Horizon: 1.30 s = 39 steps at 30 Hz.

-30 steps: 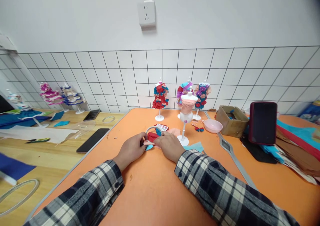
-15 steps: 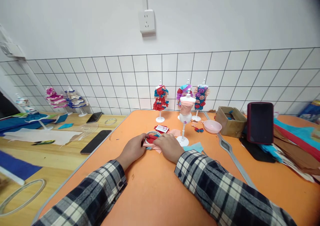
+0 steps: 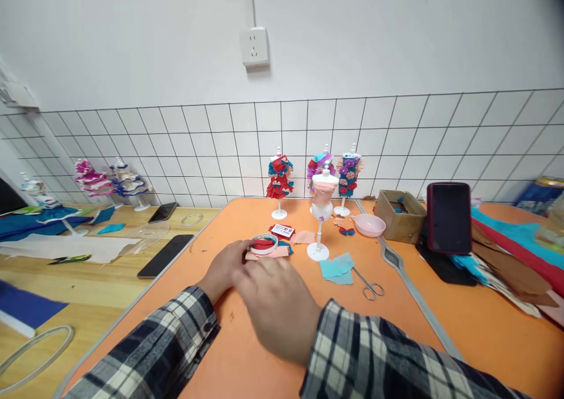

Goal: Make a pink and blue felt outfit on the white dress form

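Note:
My left hand point(image 3: 225, 268) is closed at the left edge of a white roll of tape point(image 3: 276, 243). Through the ring red cloth shows, and peach and blue scraps lie under and around it. My right hand point(image 3: 279, 305) is raised nearer to me, its fingers curled towards my left hand; anything in its fingertips is hidden. Just behind the roll rests a red packet with a white label point(image 3: 282, 230). To the right stands a small white mannequin point(image 3: 323, 209) wrapped in peach cloth. Light blue cloth pieces point(image 3: 337, 268) lie beside silver scissors point(image 3: 370, 287).
Dressed mannequins point(image 3: 279, 178) stand at the back against the wall. On the right are a pink bowl point(image 3: 369, 225), a cardboard box point(image 3: 400, 217), an upright phone point(image 3: 449, 218) and stacked cloth point(image 3: 515, 258). A dark phone point(image 3: 166, 255) lies on the wooden table to the left.
My right hand has drawn back from the roll towards me and lifted, uncovering the scissors and more of the light blue cloth. My left hand stays by the roll. The view has shifted slightly.

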Each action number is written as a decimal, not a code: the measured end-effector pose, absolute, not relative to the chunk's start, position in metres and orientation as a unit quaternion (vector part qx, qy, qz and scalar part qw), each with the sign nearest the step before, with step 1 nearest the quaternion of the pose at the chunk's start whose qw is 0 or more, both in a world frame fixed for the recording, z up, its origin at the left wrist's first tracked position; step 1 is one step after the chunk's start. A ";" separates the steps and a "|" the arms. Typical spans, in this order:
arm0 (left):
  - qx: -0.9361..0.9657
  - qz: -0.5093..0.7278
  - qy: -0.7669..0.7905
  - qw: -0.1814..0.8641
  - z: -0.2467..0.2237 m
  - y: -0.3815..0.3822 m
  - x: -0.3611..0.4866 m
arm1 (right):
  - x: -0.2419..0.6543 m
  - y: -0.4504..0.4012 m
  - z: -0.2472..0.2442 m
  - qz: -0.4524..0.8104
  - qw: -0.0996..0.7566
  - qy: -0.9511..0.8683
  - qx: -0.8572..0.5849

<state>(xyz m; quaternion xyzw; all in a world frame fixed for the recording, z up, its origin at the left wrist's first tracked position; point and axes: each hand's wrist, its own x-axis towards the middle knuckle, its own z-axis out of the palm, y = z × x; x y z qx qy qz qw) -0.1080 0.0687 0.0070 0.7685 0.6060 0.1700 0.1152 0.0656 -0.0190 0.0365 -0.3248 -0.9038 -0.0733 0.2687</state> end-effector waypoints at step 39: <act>0.851 0.293 0.348 0.261 -0.024 0.059 0.034 | 0.235 0.016 -0.017 0.054 0.343 -0.842 -0.414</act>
